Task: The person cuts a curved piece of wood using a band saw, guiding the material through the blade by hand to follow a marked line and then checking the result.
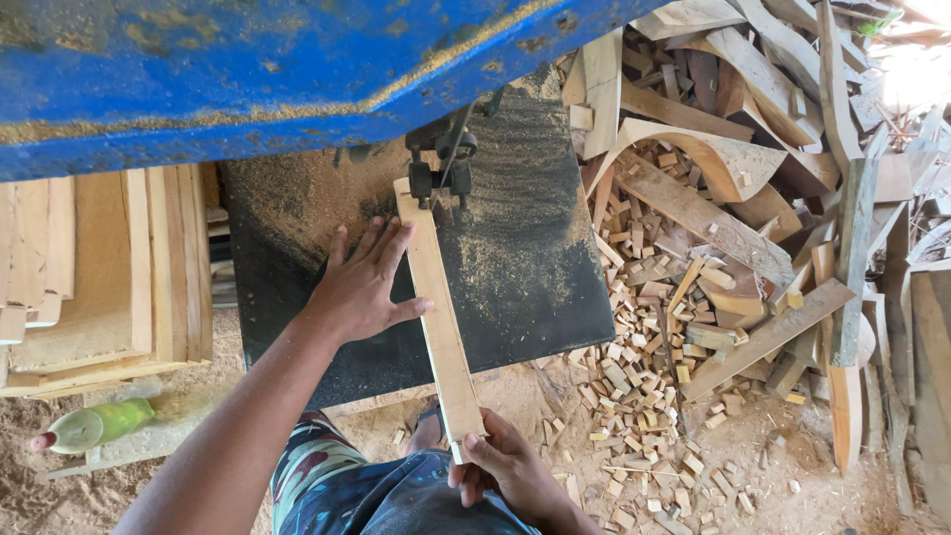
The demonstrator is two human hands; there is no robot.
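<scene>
The left hand [362, 287] lies flat, fingers spread, against the wood strip [438, 317]; the right hand [505, 466] pinches its near end. Keep fingers well left of the saw blade [451, 159] and feed straight.

The dark bench [535, 287] is bare to the right of the wooden strip [436, 307], leaving open passage there. The saw blade guide [441, 168] blocks the strip's far end. The blue saw housing [248, 69] overhangs the rear. Stacked boards [109, 277] close the left; offcuts [654, 327] crowd the floor on the right.
</scene>
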